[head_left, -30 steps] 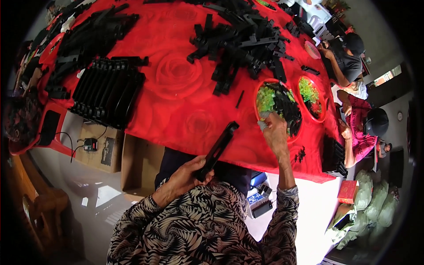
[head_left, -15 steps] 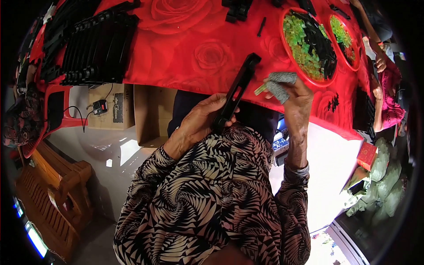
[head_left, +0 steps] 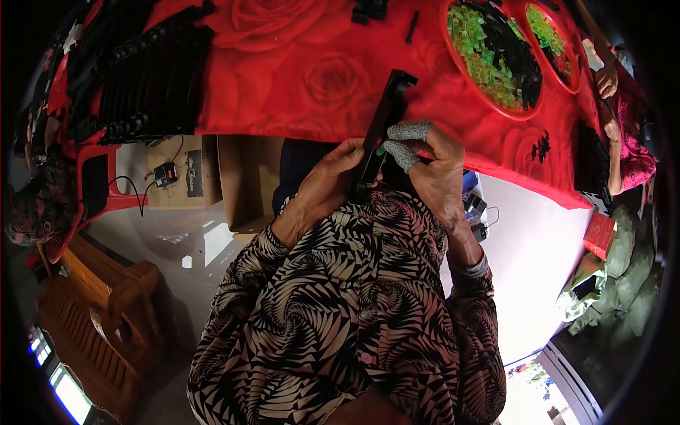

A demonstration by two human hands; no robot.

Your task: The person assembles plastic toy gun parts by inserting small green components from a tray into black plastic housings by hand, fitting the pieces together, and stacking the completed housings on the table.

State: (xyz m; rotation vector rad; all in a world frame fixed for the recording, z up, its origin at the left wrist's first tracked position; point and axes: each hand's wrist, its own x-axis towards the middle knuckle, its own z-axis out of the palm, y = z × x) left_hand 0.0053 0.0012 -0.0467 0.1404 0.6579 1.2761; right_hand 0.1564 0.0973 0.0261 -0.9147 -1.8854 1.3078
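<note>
The left hand (head_left: 326, 180) has its fingers clamped on a long black bar (head_left: 383, 119), slanting up and rightward by the red surface (head_left: 276, 95), just left of the right hand (head_left: 438, 166), whose fingers (head_left: 409, 131) pinch a small green piece (head_left: 381, 150).

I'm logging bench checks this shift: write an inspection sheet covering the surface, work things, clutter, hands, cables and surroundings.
Surface: red rose-patterned tablecloth.
Work things: long black bar; small green piece; red basin of green and black pieces.
Clutter: row of black bars, left; tiny black bits, right.
Hands: left hand grips the long black bar; right hand, with grey finger wraps, pinches the small green piece close to it.
Cables: black cord beside a cardboard box.
Surroundings: wooden seat, left; co-worker's hand, right.
</note>
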